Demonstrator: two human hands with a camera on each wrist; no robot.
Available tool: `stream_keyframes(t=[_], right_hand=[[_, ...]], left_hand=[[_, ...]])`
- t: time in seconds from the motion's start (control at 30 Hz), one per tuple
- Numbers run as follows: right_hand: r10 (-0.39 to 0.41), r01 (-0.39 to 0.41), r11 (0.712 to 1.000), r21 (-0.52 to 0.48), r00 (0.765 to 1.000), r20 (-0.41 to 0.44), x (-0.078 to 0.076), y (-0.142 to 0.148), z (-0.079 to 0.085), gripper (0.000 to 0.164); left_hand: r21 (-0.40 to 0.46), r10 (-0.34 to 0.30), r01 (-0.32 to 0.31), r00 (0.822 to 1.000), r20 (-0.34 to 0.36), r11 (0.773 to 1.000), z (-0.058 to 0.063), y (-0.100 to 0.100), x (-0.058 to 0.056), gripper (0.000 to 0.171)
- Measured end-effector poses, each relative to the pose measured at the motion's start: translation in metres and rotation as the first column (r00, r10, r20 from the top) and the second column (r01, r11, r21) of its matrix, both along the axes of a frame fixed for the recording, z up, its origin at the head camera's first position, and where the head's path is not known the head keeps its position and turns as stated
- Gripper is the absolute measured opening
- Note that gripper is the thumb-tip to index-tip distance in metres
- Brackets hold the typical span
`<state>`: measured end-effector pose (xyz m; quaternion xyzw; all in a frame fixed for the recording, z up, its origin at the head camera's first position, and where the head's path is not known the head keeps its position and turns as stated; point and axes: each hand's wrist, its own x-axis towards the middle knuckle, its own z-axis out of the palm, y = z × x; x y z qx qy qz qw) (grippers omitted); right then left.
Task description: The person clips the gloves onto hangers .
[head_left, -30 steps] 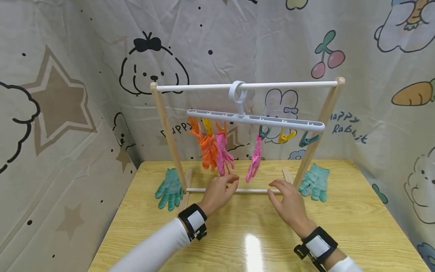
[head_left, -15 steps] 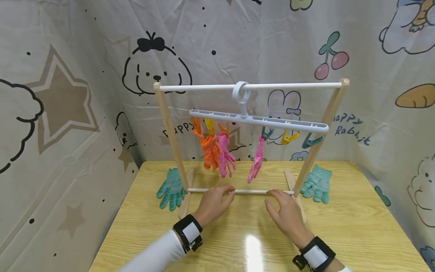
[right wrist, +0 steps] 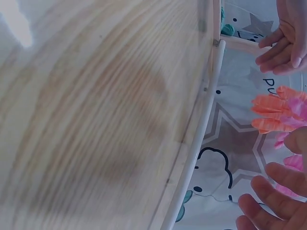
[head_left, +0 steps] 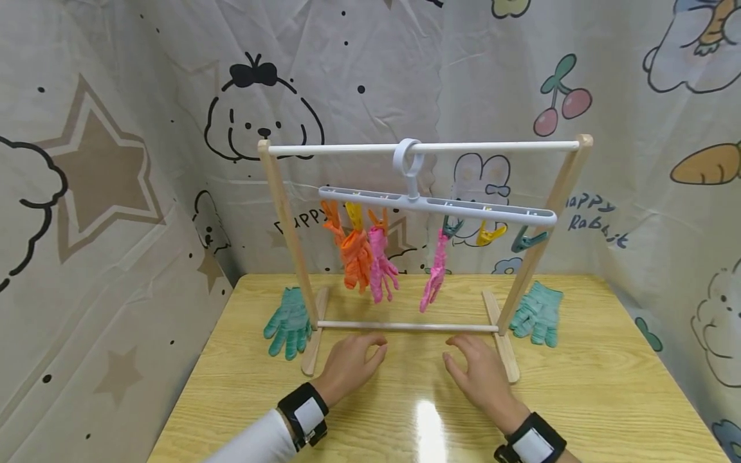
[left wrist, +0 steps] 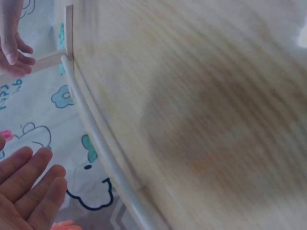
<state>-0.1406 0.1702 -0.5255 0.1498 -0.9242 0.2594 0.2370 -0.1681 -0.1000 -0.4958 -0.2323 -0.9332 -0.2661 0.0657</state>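
Note:
My left hand [head_left: 350,366] hovers over the table in front of the rack's lower white bar [head_left: 405,326], fingers relaxed and holding nothing. To its right, my right hand [head_left: 483,376] is held the same way, loosely bent and empty; the wrist views show both palms bare. Above and behind them a light grey clip hanger [head_left: 437,204] hangs by its ring from the rack's top white rod [head_left: 498,146]. Orange gloves [head_left: 356,257] and a pink glove [head_left: 382,267] dangle from its left clips. Another pink glove [head_left: 437,273] hangs from a dark green clip [head_left: 451,226] right of centre.
A yellow clip [head_left: 491,234] and a dark teal clip [head_left: 528,240] on the hanger's right end hold nothing. Green gloves lie on the table outside the rack, one group left [head_left: 289,325], another right [head_left: 537,314]. The rack's wooden feet [head_left: 502,337] extend toward me. A patterned curtain [head_left: 359,64] stands behind.
Both hands have drawn back toward me and down, away from the hanging gloves and past the lower bar. The gloves and hanger stay in place.

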Motion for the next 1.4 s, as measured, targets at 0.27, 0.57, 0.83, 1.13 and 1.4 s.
stream_keyframes(t=[0.27, 0.57, 0.83, 1.13, 1.4], right_hand=[[-0.004, 0.003, 1.000, 0.015, 1.000, 0.019, 0.005, -0.006, -0.002, 0.025], [0.017, -0.017, 1.000, 0.013, 1.000, -0.005, 0.006, -0.020, -0.004, 0.025], [0.042, -0.041, 0.999, 0.027, 0.998, -0.052, 0.004, -0.031, -0.007, 0.023], [0.057, -0.057, 0.997, 0.052, 0.998, 0.006, 0.004, -0.040, -0.012, 0.024], [0.077, -0.078, 0.996, 0.042, 0.996, 0.039, 0.001, -0.048, -0.008, 0.026]], left_hand=[[0.027, 0.030, -0.030, 1.000, -0.004, 0.999, -0.006, -0.011, 0.005, 0.024], [0.058, 0.110, -0.112, 0.993, 0.039, 0.992, -0.015, -0.029, 0.008, 0.028], [0.103, 0.190, -0.193, 0.981, 0.041, 0.976, -0.018, -0.051, 0.005, 0.027], [0.100, 0.242, -0.245, 0.969, 0.037, 0.964, -0.026, -0.072, 0.001, 0.027], [0.113, 0.300, -0.304, 0.953, 0.048, 0.946, -0.026, -0.090, -0.004, 0.027]])
